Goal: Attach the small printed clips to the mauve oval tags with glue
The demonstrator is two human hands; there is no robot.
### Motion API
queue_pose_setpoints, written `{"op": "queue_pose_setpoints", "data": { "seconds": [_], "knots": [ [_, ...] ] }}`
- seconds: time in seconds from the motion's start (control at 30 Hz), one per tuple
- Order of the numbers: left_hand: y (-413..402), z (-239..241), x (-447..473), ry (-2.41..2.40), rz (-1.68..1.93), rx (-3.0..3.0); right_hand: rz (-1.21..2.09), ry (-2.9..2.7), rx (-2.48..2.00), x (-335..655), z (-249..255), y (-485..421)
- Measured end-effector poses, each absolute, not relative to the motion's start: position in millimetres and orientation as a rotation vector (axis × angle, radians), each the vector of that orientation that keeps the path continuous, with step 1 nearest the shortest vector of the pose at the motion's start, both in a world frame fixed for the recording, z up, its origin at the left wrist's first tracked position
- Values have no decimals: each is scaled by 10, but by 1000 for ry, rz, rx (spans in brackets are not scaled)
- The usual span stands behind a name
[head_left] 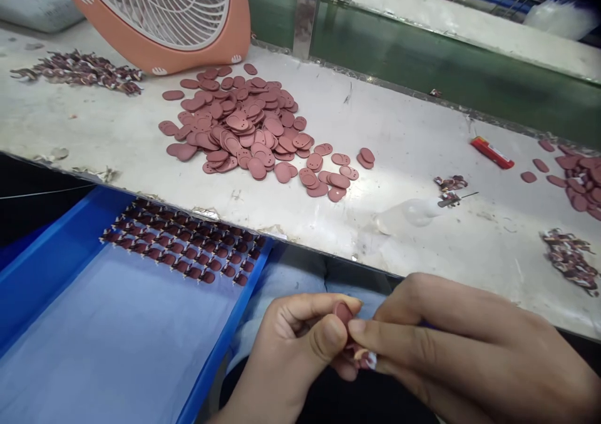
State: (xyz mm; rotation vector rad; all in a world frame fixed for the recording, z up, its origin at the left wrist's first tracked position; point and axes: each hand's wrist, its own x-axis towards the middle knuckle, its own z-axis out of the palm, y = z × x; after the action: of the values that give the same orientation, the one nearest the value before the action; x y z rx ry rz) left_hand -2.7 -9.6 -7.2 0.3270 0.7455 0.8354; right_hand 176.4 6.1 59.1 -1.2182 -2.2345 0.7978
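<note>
My left hand [300, 342] is closed, pinching a small reddish-brown slipper sole [343, 312] between thumb and fingers. My right hand [451, 342] is closed too, its fingertips pressed at the sole's lower edge around a small brown-and-white strap [365, 357]. Fingers hide part of where strap and sole meet. Both hands are in front of the bench edge, above my lap. On the bench beyond lies a large heap of loose oval soles [244, 123], several with tiny holes. Close by are a small bunch of straps [451, 183] and a thin pointed tool [462, 196].
To the left, a blue tray [117, 324] holds rows of soles with straps [183, 242]. An orange fan [159, 17] stands behind the heap. More straps [84, 73] lie at the far left. A red cutter-like object [491, 153] and more soles [582, 180] are at right.
</note>
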Motion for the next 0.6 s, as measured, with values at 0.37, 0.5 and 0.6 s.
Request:
{"op": "queue_pose_setpoints", "data": {
  "seconds": [0.37,0.5,0.6],
  "knots": [
    [-99,-181,-147,624,796,216,996,-2237,-1013,1820,558,152],
    [-117,-217,-168,625,801,222,1065,-2139,-980,1765,450,138],
    [-121,-199,-165,604,795,259,1110,-2104,-968,1726,396,132]
  ]
}}
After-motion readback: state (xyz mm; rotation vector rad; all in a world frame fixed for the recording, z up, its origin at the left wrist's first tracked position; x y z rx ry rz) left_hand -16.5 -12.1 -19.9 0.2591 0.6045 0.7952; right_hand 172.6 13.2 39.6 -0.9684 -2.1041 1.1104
